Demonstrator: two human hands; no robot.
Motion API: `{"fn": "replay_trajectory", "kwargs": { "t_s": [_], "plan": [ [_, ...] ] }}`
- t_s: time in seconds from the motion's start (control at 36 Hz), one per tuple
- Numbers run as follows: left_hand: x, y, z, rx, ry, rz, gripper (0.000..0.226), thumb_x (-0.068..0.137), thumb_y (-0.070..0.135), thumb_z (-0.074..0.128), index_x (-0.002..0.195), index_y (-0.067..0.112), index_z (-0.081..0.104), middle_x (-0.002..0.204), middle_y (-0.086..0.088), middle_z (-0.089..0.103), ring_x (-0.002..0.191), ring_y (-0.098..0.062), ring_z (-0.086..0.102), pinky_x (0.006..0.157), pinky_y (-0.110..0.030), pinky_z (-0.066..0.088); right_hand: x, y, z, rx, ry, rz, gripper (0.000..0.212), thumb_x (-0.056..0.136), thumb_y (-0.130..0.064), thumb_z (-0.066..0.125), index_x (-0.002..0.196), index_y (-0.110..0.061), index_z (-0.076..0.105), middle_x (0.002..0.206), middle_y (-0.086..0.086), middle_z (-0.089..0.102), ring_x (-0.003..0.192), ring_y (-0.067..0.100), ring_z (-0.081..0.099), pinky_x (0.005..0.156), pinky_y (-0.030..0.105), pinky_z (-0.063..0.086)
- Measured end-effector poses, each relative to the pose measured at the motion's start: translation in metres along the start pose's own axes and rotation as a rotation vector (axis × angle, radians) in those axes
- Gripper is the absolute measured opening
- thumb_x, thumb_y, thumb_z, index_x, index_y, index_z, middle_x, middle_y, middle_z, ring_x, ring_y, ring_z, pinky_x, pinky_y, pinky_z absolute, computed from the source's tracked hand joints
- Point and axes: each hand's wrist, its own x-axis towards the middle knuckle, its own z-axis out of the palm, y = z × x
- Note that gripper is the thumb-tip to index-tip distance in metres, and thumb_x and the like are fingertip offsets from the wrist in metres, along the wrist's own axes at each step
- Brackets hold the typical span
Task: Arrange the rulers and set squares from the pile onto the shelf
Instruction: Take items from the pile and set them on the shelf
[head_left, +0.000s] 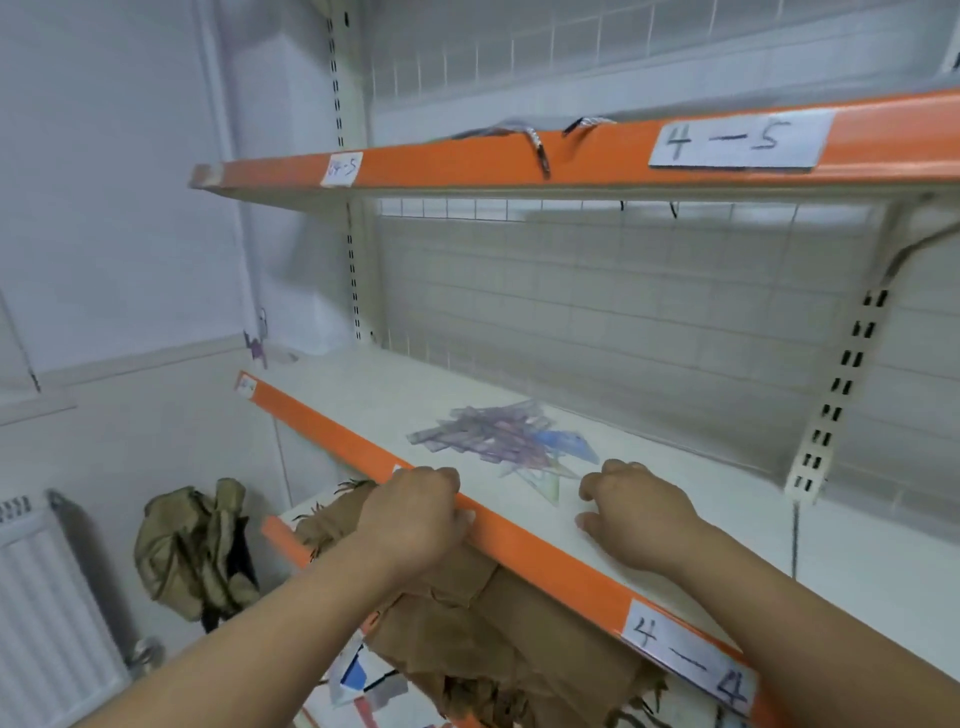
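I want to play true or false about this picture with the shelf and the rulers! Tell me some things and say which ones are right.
1. The pile of rulers and set squares lies on the shelf labelled 4-4. True.
2. The left hand is holding a ruler. False: it grips the shelf's orange front edge.
3. The right hand rests on the white shelf top, near the pile. True.
4. The pile sits on the upper shelf labelled 4-5. False: it is on the shelf below.
5. Brown crumpled paper lies under the shelf the hands touch. True.
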Motion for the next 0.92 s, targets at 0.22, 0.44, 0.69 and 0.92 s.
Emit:
{"fn": "replay_trajectory", "kwargs": {
  "t_s": [0.22,0.44,0.69,0.92],
  "plan": [
    [0.074,-0.037,0.0,0.038,0.001,0.003,0.039,0.094,0.035,0.049,0.129,0.017,0.05,0.128,-0.004,0.055,0.12,-0.024,0.048,0.091,-0.031,0.043,0.086,-0.011,0.009,0.003,0.028,0.006,0.032,0.096,-0.03,0.044,0.126,-0.023,0.051,0.128,0.001,0.047,0.121,0.022,0.042,0.086,0.03,0.043],
    [0.139,-0.068,0.004,0.044,0.0,-0.005,0.037,0.093,0.038,0.048,0.122,0.014,0.055,0.117,-0.006,0.06,0.11,-0.024,0.054,0.085,-0.032,0.045,0.153,-0.013,0.024,0.003,0.024,0.038,0.025,0.09,-0.02,0.042,0.111,-0.018,0.056,0.116,0.003,0.052,0.114,0.023,0.048,0.075,0.027,0.037],
    [0.188,-0.071,0.017,0.071,-0.067,0.117,0.038,0.093,0.031,0.049,0.127,0.017,0.052,0.124,-0.005,0.057,0.115,-0.023,0.052,0.089,-0.031,0.043,0.175,-0.017,0.032,-0.004,-0.051,0.146,0.028,0.089,-0.025,0.044,0.113,-0.015,0.057,0.116,0.004,0.052,0.113,0.022,0.048,0.084,0.029,0.041],
    [0.222,-0.068,0.027,0.1,-0.101,0.294,0.029,0.089,0.023,0.05,0.116,0.015,0.056,0.117,-0.005,0.059,0.11,-0.023,0.053,0.084,-0.031,0.044,0.179,-0.022,0.039,0.014,-0.136,0.295,0.027,0.088,-0.028,0.049,0.109,-0.013,0.057,0.114,0.006,0.054,0.109,0.025,0.053,0.077,0.027,0.039]
  ]
}}
